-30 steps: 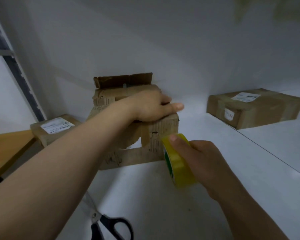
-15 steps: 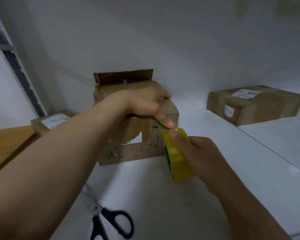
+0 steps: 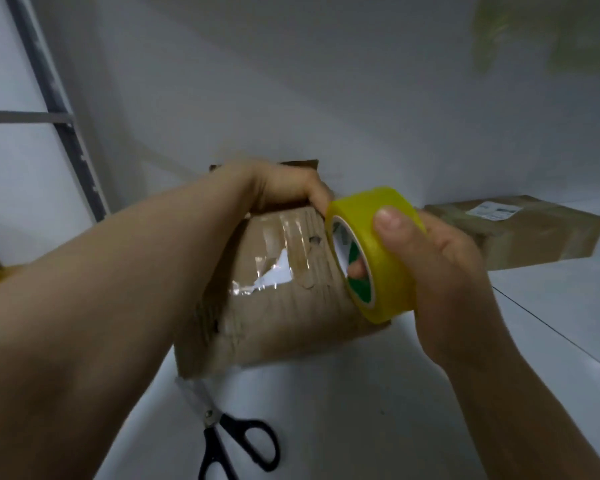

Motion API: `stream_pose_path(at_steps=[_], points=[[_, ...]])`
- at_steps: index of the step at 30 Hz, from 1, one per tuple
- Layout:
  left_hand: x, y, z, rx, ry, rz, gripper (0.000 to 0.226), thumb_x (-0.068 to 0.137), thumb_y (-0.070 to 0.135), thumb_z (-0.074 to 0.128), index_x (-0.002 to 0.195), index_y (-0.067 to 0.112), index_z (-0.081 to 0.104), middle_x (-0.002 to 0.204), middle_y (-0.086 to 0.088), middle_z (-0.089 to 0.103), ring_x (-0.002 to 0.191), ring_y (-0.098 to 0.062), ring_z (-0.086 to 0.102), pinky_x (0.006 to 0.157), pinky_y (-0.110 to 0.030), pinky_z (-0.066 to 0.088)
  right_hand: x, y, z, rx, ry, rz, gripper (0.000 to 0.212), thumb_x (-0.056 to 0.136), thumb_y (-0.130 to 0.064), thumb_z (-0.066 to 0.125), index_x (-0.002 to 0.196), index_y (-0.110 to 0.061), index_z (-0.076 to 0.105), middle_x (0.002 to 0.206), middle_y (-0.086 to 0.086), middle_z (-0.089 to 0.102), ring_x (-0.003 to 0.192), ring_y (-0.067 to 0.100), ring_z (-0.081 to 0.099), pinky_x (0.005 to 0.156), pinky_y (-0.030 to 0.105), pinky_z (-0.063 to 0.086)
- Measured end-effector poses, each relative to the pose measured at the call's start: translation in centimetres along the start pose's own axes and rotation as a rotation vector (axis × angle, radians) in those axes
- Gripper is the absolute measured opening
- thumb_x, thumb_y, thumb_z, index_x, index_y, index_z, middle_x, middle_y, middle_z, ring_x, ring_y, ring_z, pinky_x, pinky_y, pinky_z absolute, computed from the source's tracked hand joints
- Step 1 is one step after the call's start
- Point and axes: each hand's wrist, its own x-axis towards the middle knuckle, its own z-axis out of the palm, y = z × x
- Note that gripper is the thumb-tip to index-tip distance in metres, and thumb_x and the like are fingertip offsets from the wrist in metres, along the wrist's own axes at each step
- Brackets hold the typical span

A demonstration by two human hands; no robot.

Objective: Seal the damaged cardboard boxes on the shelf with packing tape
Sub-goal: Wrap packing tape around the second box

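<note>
A torn cardboard box (image 3: 291,317) stands in the middle of the white shelf (image 3: 378,427), its front face holed and partly covered by shiny clear tape. My left hand (image 3: 284,187) grips the box's top near its right corner. My right hand (image 3: 440,271) holds a yellow roll of packing tape (image 3: 371,251) against the box's upper right edge, thumb on the roll's outer face and fingers through its core.
Black-handled scissors (image 3: 232,441) lie on the shelf in front of the box. A sealed cardboard box with a label (image 3: 520,233) sits at the right rear. A grey metal upright (image 3: 59,109) runs up the left side.
My right hand has lifted the roll from the box's lower right corner up to its top edge, laying tape over the front. The view has moved closer.
</note>
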Motion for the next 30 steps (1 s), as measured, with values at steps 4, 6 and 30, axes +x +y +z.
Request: stream_pose_path(at_steps=[4, 6, 30], points=[[1.0, -1.2, 0.6, -0.022, 0.049, -0.039, 0.027, 0.060, 0.018, 0.073, 0.085, 0.009, 0.081, 0.087, -0.017, 0.075, 0.073, -0.030, 0.073, 0.074, -0.035, 0.062, 1.7, 1.0, 0.7, 0.028, 0.089, 0.124, 0.048, 0.090, -0.054, 0.058, 0.095, -0.009, 0.076, 0.074, 0.012, 0.074, 0.067, 0.020, 0.071, 0.068, 0.034, 0.060], [1.4, -1.3, 0.0, 0.096, 0.055, -0.053, 0.033, 0.073, 0.023, 0.074, 0.105, 0.013, 0.076, 0.098, -0.017, 0.076, 0.085, -0.034, 0.074, 0.084, -0.043, 0.060, 3.0, 1.7, 0.9, 0.040, 0.115, 0.144, 0.036, 0.095, -0.049, 0.061, 0.098, -0.015, 0.074, 0.082, 0.005, 0.077, 0.075, 0.016, 0.074, 0.070, 0.032, 0.061], [-0.6, -7.3, 8.6, 0.827, 0.408, 0.059, 0.103, 0.081, 0.087, 0.041, 0.162, 0.034, 0.006, 0.170, 0.002, 0.002, 0.156, -0.029, 0.006, 0.117, -0.069, 0.011, 4.8, 0.2, 3.9, -0.080, 0.083, 0.345, 0.024, 0.097, -0.024, 0.065, 0.095, 0.000, 0.070, 0.079, 0.013, 0.077, 0.066, 0.019, 0.074, 0.055, 0.025, 0.057]])
